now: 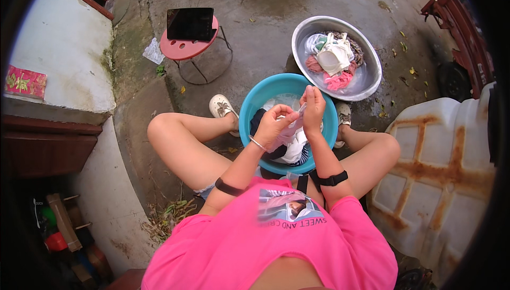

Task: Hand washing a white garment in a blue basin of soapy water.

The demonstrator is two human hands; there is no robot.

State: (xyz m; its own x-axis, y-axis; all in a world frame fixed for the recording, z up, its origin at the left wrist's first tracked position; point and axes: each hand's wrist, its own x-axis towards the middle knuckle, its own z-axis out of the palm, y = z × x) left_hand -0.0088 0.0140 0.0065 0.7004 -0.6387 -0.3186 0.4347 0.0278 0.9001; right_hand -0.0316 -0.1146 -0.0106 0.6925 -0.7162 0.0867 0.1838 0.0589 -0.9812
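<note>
Above a blue plastic basin (245,114) between my knees, both my hands are closed on a thin, pale pinkish piece of cloth (292,127). My left hand (274,125) pinches it between thumb and fingertips. Close beside it and slightly higher, my right hand (314,107) is upright, its fingers bent round the other side of the cloth. What kind of garment it is, I cannot tell. Below, wet laundry lies in cloudy water: white cloth (294,153), a dark navy piece (257,121) and some striped fabric (304,157).
Beyond the blue basin at the right, a metal basin (376,75) holds white, pink and dark patterned clothes (336,59). A red round stool (183,50) with a black tablet (190,23) stands far left. A rust-stained white tank (425,157) is close on the right.
</note>
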